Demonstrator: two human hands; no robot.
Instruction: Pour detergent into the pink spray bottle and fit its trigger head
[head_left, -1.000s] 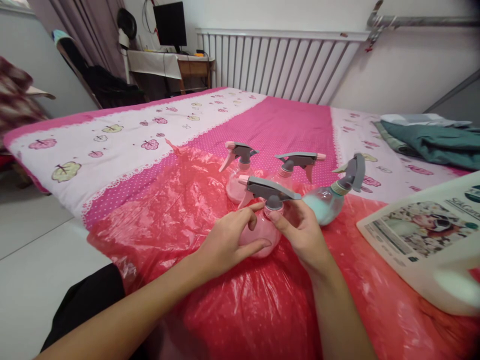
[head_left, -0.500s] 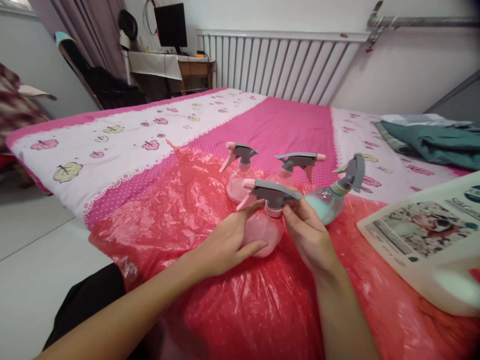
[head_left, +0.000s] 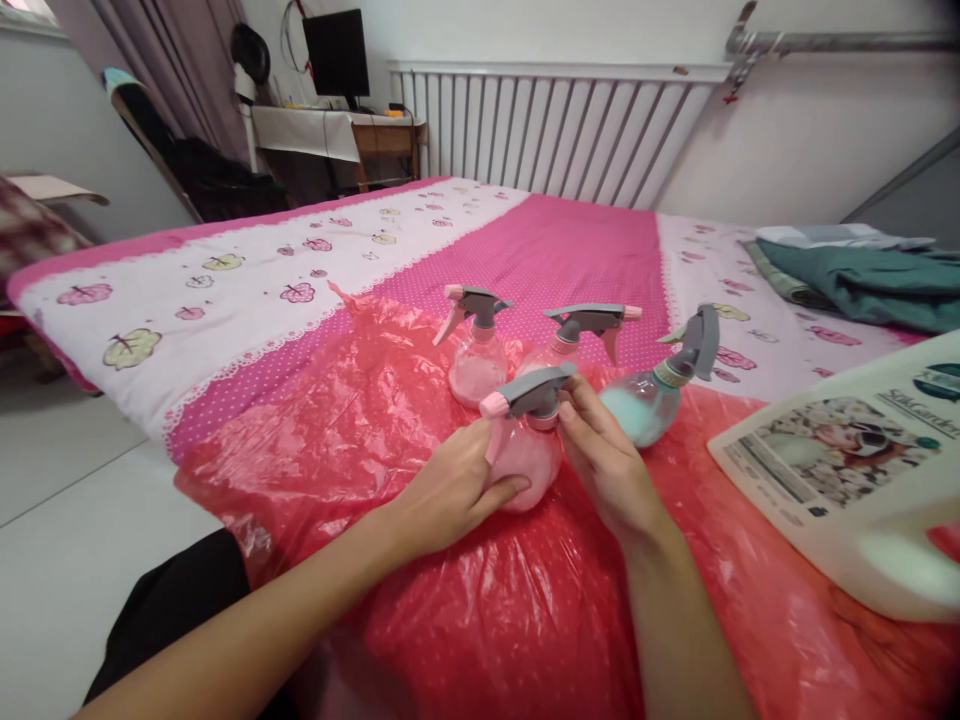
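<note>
Nearest me on a red plastic sheet [head_left: 315, 440] stands a pink spray bottle [head_left: 536, 462] with a grey and pink trigger head. My left hand [head_left: 465, 485] wraps round its body from the left, thumb across the front. At its neck, the fingers of my right hand [head_left: 604, 450] grip the grey spray head [head_left: 536, 392]. Just behind are two more pink spray bottles, one on the left [head_left: 478, 370] and one in the middle [head_left: 566, 345], partly hidden. A spray bottle with pale green liquid [head_left: 645, 405] stands beyond my right hand.
A large cream jug [head_left: 847, 480] with a printed label lies tilted at the right. Folded green cloth [head_left: 862, 275] rests on the bed [head_left: 592, 240] behind it. At the back left are a desk [head_left: 322, 130] with a monitor [head_left: 336, 55] and a chair [head_left: 202, 170].
The spray head on the nearest bottle has turned, its pink nozzle swinging toward me. My right fingers have turned with it, while my left hand stays round the bottle.
</note>
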